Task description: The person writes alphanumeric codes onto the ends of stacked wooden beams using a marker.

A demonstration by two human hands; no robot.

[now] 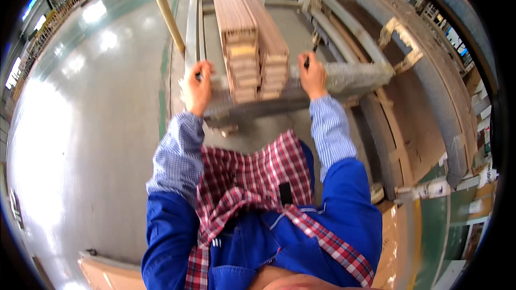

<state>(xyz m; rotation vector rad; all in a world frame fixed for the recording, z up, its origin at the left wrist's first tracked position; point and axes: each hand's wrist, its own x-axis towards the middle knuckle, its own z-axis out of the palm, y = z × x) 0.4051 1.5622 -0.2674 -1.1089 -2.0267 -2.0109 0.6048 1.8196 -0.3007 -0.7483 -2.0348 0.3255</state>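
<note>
Blue jacket (242, 247), hands (313, 79) gripping black pieces (307, 63), planks (241, 16) pointing lengthwise away

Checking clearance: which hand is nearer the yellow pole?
Left. The left hand is on the same side of the stacked boards as the pole; the right hand is opposite.

- Left hand (198, 91) is mostly hiding a small black item (198, 77); its kind is escaping identification.
- Right hand (314, 78) is likewise covering a black piece (307, 63).
- Plank stack (240, 16) is running past the top edge.
- Yellow pole (165, 9) is being cut off there too.
</note>
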